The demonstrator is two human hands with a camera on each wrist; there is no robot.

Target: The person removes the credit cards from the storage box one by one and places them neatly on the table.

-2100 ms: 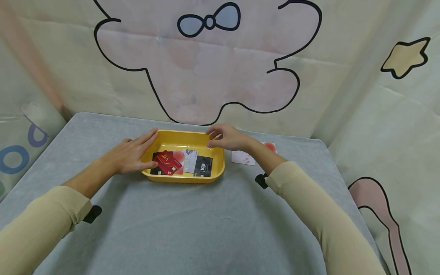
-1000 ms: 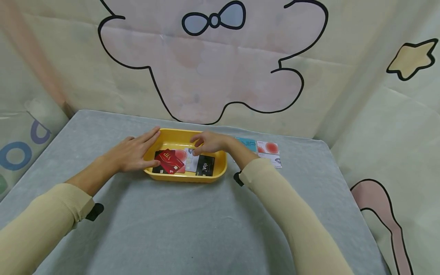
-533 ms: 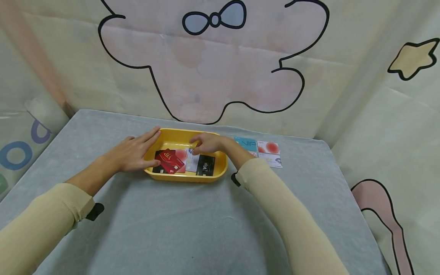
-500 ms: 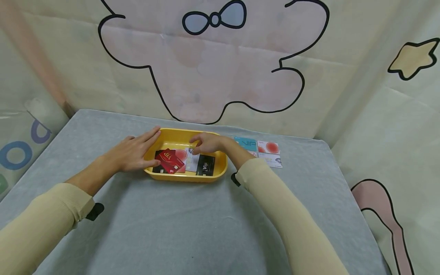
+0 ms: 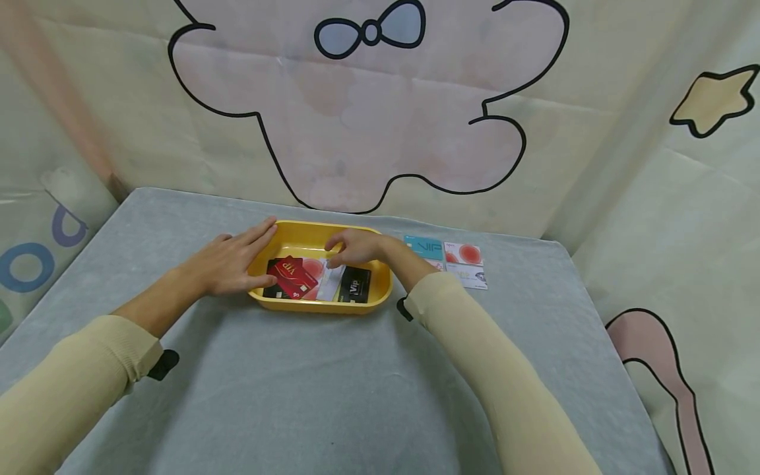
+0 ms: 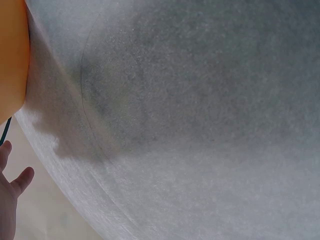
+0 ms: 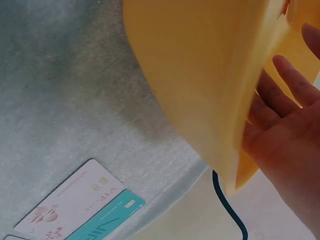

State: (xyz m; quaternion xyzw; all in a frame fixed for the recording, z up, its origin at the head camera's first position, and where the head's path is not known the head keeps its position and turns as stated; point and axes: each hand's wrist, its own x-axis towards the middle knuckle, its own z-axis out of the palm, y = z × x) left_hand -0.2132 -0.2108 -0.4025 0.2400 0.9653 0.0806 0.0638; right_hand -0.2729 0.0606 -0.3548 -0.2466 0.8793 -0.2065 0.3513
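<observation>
A yellow plastic tray [image 5: 317,307] stands at the back of the table, with several cards lying in it. My left hand [image 5: 231,264] rests on its left rim, fingers spread straight. My right hand [image 5: 359,247] reaches over the right rim; thumb and forefinger are apart, the thumb at the upper edge of a white card [image 5: 329,285], which lies slanted. Left of it are a red VIP card [image 5: 294,276] and a pink card. On its right lies a black VIP card [image 5: 355,285]. In the right wrist view, loosely bent fingers [image 7: 290,80] show inside the tray wall [image 7: 200,75].
Right of the tray, a blue VIP card [image 5: 423,247], a white card with a red circle [image 5: 464,253] and another white card [image 5: 467,276] lie on the grey table cloth [image 5: 332,389]. A printed curtain [image 5: 404,132] hangs close behind the table.
My right hand has moved left from the tray's right rim to over the cards inside. The white card under it has turned to a slant. My left hand keeps its place.
</observation>
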